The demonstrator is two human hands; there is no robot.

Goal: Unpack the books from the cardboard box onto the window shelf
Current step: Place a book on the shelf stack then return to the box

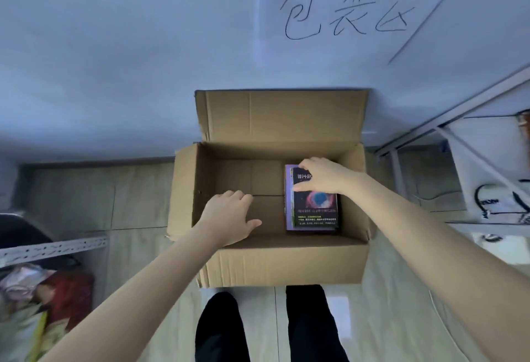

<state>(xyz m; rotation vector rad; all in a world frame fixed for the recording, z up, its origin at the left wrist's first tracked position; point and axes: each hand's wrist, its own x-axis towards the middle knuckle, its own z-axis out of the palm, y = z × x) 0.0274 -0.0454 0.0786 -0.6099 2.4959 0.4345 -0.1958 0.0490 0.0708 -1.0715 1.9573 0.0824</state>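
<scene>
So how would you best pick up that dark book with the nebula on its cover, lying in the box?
Probably from above, by its long edges. The dark book lies flat on top of a purple book, against the right wall of the cardboard box, so only its top and left edge are free. The right hand already spans its far end; the left hand could lift the left edge.

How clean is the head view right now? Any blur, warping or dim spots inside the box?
Head view: wide-angle bending at the edges; left-edge clutter smeared; cardboard box interior dim but readable; top book fairly sharp, its small print soft; right hand on it, left hand beside it.
</scene>
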